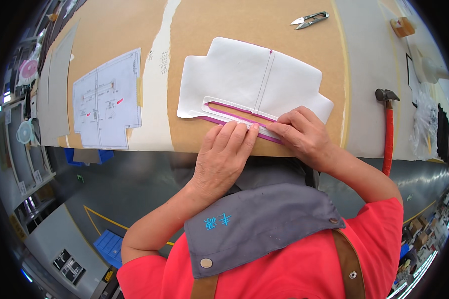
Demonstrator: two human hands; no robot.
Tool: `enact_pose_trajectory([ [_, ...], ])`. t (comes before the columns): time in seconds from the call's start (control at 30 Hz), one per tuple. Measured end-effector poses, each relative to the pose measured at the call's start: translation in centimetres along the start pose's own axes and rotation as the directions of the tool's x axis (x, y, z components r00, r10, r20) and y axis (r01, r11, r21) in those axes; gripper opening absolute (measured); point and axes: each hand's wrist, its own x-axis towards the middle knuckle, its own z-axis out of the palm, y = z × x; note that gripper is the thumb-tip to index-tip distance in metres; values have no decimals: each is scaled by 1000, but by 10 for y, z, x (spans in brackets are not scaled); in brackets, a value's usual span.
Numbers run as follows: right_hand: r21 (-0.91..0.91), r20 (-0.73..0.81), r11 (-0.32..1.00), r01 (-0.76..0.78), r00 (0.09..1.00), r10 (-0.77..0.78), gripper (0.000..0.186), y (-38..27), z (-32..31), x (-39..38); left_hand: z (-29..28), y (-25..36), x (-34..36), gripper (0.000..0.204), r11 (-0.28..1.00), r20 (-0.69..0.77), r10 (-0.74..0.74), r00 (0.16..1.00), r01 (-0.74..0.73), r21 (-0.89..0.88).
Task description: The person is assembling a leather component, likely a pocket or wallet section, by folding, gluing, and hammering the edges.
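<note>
A white, notched sheet-like panel [244,74] lies flat on the brown tabletop near its front edge, with two thin lines running down it. Along its near side is a long slot edged by magenta strips [229,115]. My left hand [222,154] rests with fingers stretched flat on the near border of the panel, below the slot. At the slot's right end, my right hand [304,134] is closed, thumb and curled fingers pinching the panel's edge; the fingertips partly hide that end of the slot.
A printed pattern sheet [107,102] lies on the left of the table [199,30]. Small thread snips [310,20] lie at the back right. A hammer with a red handle [388,129] lies at the right, overhanging the front edge. Clear plastic wrap [425,124] is beyond it.
</note>
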Motion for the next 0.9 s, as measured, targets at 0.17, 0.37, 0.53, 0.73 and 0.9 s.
enact_pose_trajectory([
  [0.17,-95,-6,982,162,987,-163,37,-2,-4,0,3,1,-1,57,1000,-2,-3,1000,3,-21],
  [0.37,-18,22,999,38,999,-38,40,0,-5,-5,2,5,1,55,1000,-14,12,1000,-12,10],
  [0.53,-64,14,991,117,993,-116,42,0,-7,-9,4,7,2,54,998,-24,27,999,-28,-47],
  [0.73,-19,37,998,64,997,-63,40,1,-11,-13,5,13,6,51,999,-22,30,999,-31,-28],
  [0.9,-66,28,993,102,995,-101,45,1,-15,-14,4,15,7,50,998,-33,29,999,-31,-53],
])
